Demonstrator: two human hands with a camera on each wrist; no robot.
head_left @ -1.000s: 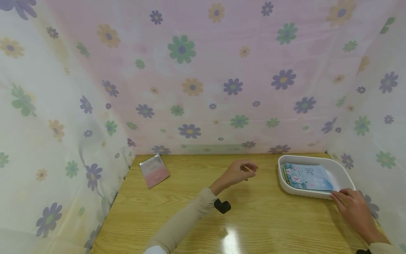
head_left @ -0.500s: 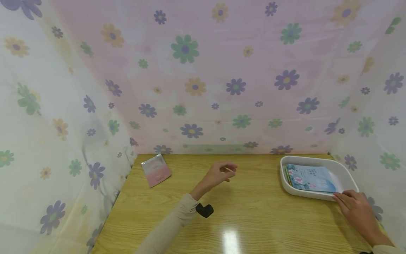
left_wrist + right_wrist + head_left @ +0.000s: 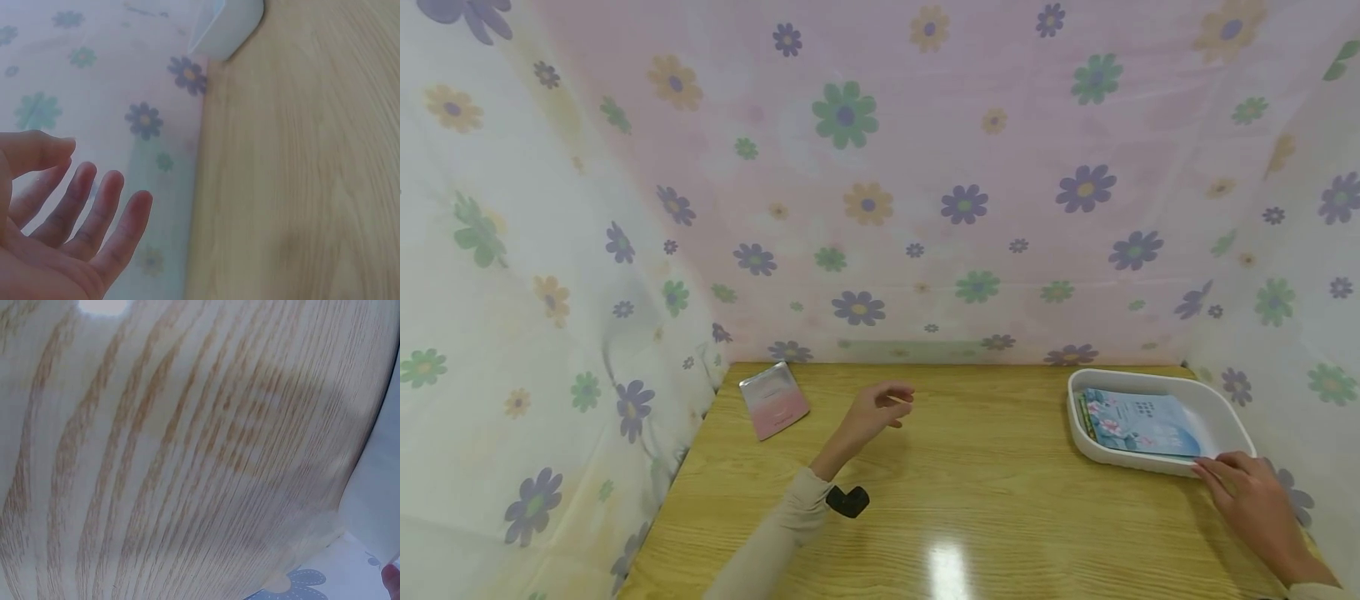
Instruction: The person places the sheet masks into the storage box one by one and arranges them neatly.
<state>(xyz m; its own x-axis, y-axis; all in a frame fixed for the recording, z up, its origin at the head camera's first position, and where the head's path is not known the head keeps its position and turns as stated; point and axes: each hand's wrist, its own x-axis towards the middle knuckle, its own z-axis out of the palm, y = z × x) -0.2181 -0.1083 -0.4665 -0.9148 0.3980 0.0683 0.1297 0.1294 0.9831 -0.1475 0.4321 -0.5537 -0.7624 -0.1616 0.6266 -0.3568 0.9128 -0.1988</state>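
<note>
My left hand (image 3: 868, 414) hovers over the middle of the table, holding nothing, its fingers loosely bent. In the left wrist view the thumb and fingers (image 3: 119, 219) are apart. The pink and silver sachet (image 3: 774, 402) lies flat at the table's back left, left of that hand. At the right, my right hand (image 3: 1255, 504) pinches the near right rim of a white tray (image 3: 1228, 421). Inside the tray lies a light blue packet with pink flowers (image 3: 1142, 423), on top of a greenish one mostly hidden. Only a fingertip (image 3: 392, 581) of the right hand shows in the right wrist view.
The wooden table (image 3: 985, 475) has flowered cloth (image 3: 925, 167) hanging behind it and along both sides. The tray stands close to the back and right cloths. A black strap piece (image 3: 847, 502) shows at the left wrist.
My left hand has moved left across the table, away from the tray and toward the sachet. The right hand stays at the tray rim. The view has turned slightly left.
</note>
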